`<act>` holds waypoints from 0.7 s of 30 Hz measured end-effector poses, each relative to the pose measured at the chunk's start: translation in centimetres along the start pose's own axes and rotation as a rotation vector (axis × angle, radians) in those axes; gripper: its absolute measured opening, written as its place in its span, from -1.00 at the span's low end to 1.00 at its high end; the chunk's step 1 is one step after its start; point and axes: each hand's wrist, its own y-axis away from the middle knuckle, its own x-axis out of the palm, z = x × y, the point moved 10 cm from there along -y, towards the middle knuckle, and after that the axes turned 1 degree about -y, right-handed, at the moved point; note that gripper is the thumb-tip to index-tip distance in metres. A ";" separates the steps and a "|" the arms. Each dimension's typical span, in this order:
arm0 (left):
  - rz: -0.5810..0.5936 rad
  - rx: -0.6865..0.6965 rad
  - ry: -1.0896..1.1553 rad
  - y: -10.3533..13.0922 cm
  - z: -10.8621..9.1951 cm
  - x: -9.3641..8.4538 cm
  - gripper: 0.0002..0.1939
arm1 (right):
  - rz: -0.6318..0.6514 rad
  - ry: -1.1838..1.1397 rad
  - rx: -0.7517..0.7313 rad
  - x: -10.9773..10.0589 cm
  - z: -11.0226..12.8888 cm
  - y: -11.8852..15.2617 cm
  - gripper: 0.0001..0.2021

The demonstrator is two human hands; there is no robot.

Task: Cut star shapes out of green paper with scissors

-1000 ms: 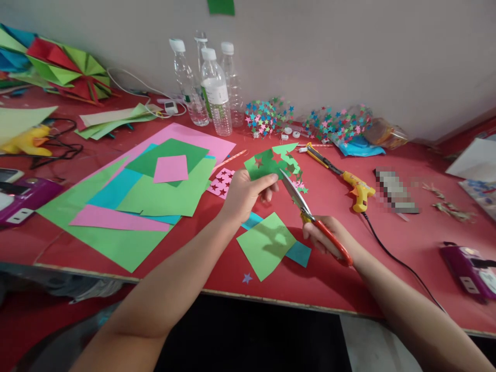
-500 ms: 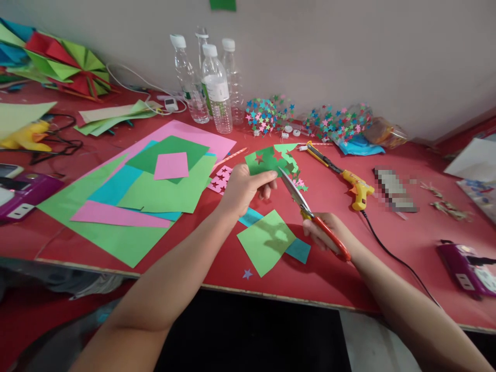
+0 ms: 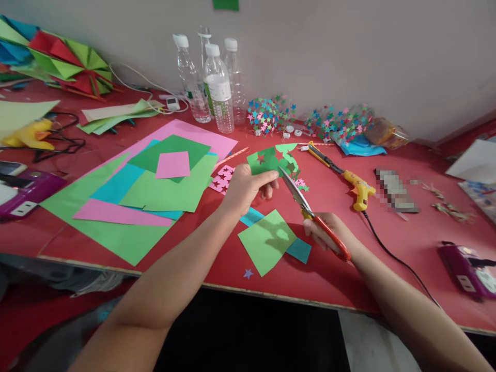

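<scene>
Red covers the whole tabletop [image 3: 349,279], which runs up to a plain pale wall. Above its middle, the left hand [image 3: 245,187] holds a dark green paper [image 3: 264,164] punched with star-shaped holes, thumb on top and fingers clamped on its lower edge. The right hand [image 3: 327,232] grips the orange handles of a pair of scissors [image 3: 306,206]; its fingers are closed around the handles, and the blades point up and left, their tip at the paper's right edge. Under the hands lie a light green square [image 3: 267,240] and a blue scrap [image 3: 299,250]. Sheets of pink, green and blue paper [image 3: 155,191] are spread to the left. Three water bottles [image 3: 217,85] stand near the wall, with heaps of small paper stars [image 3: 267,113] beside them. A yellow glue gun [image 3: 358,186] lies to the right.
</scene>
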 end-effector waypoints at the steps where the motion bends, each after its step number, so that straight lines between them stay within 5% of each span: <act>1: 0.001 0.000 0.005 0.1 0.0 0.1 -0.78 | -0.001 -0.005 -0.005 0.0 0.0 0.0 -0.59; 21: -0.125 0.104 0.016 1.4 0.3 0.7 -0.72 | 0.070 -0.091 -0.056 1.2 0.3 0.4 -0.40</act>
